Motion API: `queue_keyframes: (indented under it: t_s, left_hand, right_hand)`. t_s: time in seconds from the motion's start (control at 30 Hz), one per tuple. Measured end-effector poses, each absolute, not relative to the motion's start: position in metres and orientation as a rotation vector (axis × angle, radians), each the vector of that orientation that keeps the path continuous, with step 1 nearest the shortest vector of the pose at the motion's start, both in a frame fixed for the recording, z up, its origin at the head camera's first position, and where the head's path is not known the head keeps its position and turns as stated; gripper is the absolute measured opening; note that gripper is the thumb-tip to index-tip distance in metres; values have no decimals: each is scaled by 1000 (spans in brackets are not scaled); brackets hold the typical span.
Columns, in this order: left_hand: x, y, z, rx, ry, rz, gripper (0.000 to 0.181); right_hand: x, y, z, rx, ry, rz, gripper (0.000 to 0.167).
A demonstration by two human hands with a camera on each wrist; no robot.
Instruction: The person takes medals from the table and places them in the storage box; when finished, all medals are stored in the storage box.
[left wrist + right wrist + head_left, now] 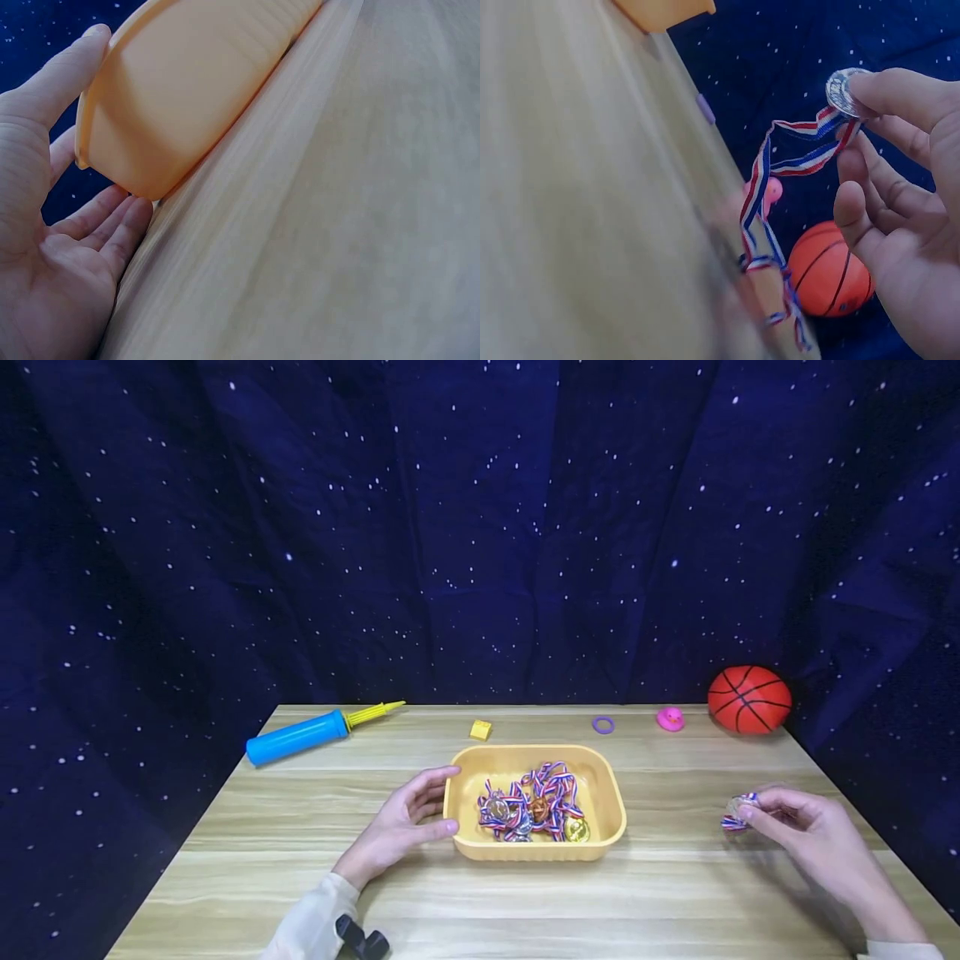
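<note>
A yellow plastic basin [615, 818] stands in the middle of the table, holding several medals with tangled red, white and blue ribbons [558, 789]. Gold, bronze and silver faces show among them. My left hand [401, 822] holds the basin's left end, thumb at the near part of the rim and fingers round the end wall [150, 112]. Off to the right, above the tabletop, my right hand [813, 839] pinches a silver medal [847, 91] between thumb and fingers. Its striped ribbon [757, 180] dangles from the hand.
Along the back of the wooden table [300, 843] lie a blue and yellow hand pump [300, 737], a small yellow block [481, 730], a purple ring [603, 718], a pink rubber duck [671, 719] and a red basketball [750, 700]. A dark starry curtain [480, 527] hangs behind.
</note>
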State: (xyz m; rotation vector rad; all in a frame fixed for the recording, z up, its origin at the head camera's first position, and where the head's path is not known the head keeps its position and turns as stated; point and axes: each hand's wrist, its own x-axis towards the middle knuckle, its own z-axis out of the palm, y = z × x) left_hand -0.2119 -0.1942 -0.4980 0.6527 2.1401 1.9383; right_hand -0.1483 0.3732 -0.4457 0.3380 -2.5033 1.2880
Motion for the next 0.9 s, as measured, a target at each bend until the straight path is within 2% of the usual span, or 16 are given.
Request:
queue_keyframes:
  t_s: [0.43,0.9]
  left_hand:
    - [-211,-193,-497,655,2130,1949,78]
    - [-212,-193,-497,632,2156,1938,77]
  right_hand:
    - [-179,350,-407,390,-2403,1280,6]
    - [-198,316,-361,425,-2329,1288,3]
